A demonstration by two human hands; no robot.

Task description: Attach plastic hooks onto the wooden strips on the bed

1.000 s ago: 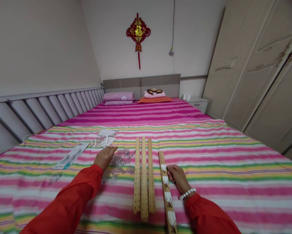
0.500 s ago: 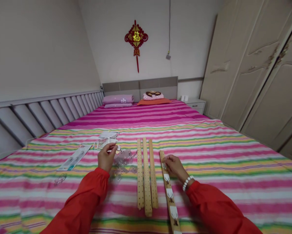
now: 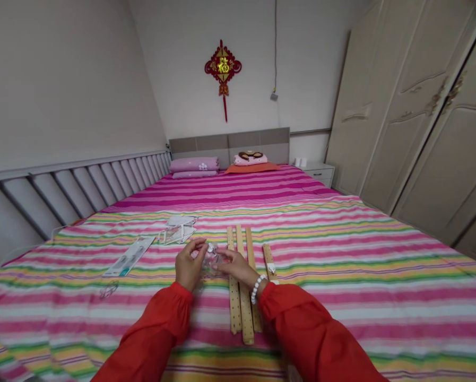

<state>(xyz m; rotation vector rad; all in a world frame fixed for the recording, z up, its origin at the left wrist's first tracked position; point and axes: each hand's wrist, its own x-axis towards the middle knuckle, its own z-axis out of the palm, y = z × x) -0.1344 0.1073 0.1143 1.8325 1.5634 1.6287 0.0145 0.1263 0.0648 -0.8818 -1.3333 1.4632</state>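
Observation:
A small white hook [image 3: 211, 248] is pinched in the fingertips of my left hand [image 3: 190, 264], above a clear plastic bag [image 3: 209, 266] on the bed. My right hand [image 3: 238, 267] reaches in from the other side, its forefinger at the hook's right edge and its thumb lower and apart. Under the right hand and wrist lie three perforated wooden strips [image 3: 244, 313], side by side. Farther right, a fourth wooden strip [image 3: 267, 253] carries a white hook [image 3: 271, 268]; my right sleeve covers its nearer part.
Left of my hands are a hook package card [image 3: 130, 257], a small tangle of wire [image 3: 109, 289] and several flat white packets [image 3: 180, 228]. The striped bedspread [image 3: 361, 254] spreads beneath everything. Pillows [image 3: 195, 164] sit at the headboard, with a rail [image 3: 86, 175] left and a wardrobe [image 3: 408, 122] right.
My right hand has left the strip with hooks and moved left to meet my left hand. The left hand has shifted slightly right, still pinching the white hook.

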